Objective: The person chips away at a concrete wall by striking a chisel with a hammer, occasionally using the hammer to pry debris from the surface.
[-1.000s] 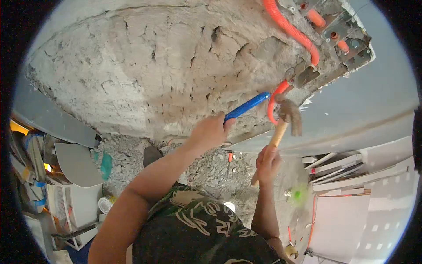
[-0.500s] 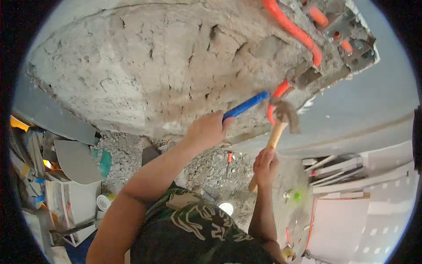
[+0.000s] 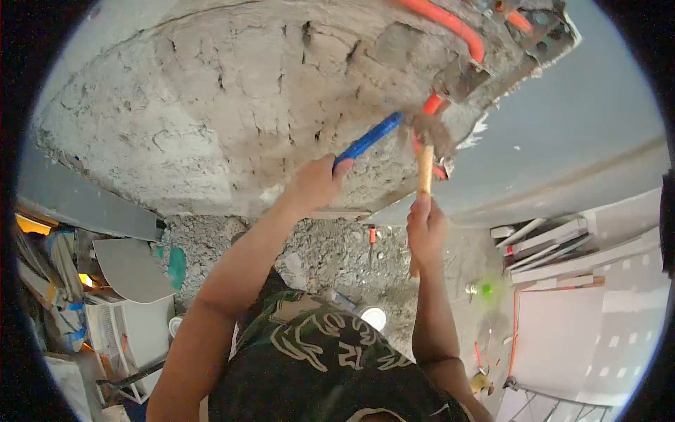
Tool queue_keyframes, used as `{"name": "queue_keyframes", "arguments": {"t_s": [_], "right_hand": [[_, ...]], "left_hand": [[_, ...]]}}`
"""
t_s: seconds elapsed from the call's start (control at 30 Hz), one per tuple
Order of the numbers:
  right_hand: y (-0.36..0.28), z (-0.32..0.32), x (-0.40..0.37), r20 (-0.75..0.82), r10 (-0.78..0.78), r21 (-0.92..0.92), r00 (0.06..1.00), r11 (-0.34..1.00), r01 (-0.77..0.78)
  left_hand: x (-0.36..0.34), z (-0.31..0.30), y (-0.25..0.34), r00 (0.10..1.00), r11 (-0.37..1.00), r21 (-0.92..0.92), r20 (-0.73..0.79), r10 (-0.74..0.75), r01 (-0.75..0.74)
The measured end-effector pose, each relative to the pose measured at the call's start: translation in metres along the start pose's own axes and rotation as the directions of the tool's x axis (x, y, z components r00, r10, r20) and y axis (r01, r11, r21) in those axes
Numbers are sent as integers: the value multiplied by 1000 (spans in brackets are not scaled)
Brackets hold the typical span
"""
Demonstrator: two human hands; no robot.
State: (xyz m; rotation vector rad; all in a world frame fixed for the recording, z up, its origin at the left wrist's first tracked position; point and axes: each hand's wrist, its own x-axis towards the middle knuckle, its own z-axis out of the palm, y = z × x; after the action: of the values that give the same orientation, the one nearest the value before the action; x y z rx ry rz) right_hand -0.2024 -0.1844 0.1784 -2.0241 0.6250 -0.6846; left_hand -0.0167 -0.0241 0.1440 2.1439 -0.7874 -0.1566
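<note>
My left hand [image 3: 318, 184] is wrapped around a blue chisel [image 3: 370, 141], whose visible end slants up and right across the rough, chipped wall [image 3: 232, 105]. Its other end is hidden behind my fingers. In my right hand [image 3: 426, 228] is a hammer [image 3: 425, 172] with a pale wooden handle, held partway down the grip. The hammer head is blurred and sits close beside the blue end of the chisel. Behind the head, an orange corrugated conduit [image 3: 457, 27] runs along the wall, partly covered.
Rubble [image 3: 204, 243] covers the floor below the wall, with an orange-handled tool [image 3: 372, 235] lying on it. A white bucket [image 3: 373, 318] stands near my body. Boards [image 3: 548, 243] are stacked at right; a grey panel [image 3: 133, 271] leans at left.
The hammer and my right hand have moved up and slightly left in view. The chisel and left hand have shifted the same way, and the whole view has tilted.
</note>
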Motion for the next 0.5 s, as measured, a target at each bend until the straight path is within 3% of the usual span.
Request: {"name": "queue_keyframes", "arguments": {"t_s": [0.03,0.13,0.2,0.23,0.27,0.37,0.4,0.43,0.47,0.5], "right_hand": [[-16,-8,-5,-28,-48,38,998,998,49],[-79,-30,3,-104,-193,145,976,968,207],[-110,-40,2,-161,-239,169,958,949,266],[-120,-45,4,-178,-350,163,920,911,378],[-125,-46,7,-192,-456,156,869,860,486],[-74,-23,24,-226,-536,-3,813,835,550],[-45,-14,29,-225,-534,-2,815,837,548],[-14,-5,36,-62,-379,-216,923,908,358],[-15,-3,35,55,-173,-443,983,878,179],[-16,-6,34,53,-176,-440,983,879,182]], "left_hand": [[1,4,-6,999,999,-33,-27,18,-19],[10,-17,-7,995,993,-102,84,-55,64],[11,-29,-3,969,984,-116,223,-108,137],[11,-28,0,970,985,-117,224,-98,126],[10,-27,1,972,986,-99,209,-108,131],[10,-21,-2,979,987,-104,173,-105,124],[9,-18,-4,984,986,-126,156,-91,111],[8,-18,-6,984,986,-125,156,-90,110],[9,-18,-7,984,986,-120,152,-95,113],[8,-18,-9,984,987,-113,150,-100,117]]}}
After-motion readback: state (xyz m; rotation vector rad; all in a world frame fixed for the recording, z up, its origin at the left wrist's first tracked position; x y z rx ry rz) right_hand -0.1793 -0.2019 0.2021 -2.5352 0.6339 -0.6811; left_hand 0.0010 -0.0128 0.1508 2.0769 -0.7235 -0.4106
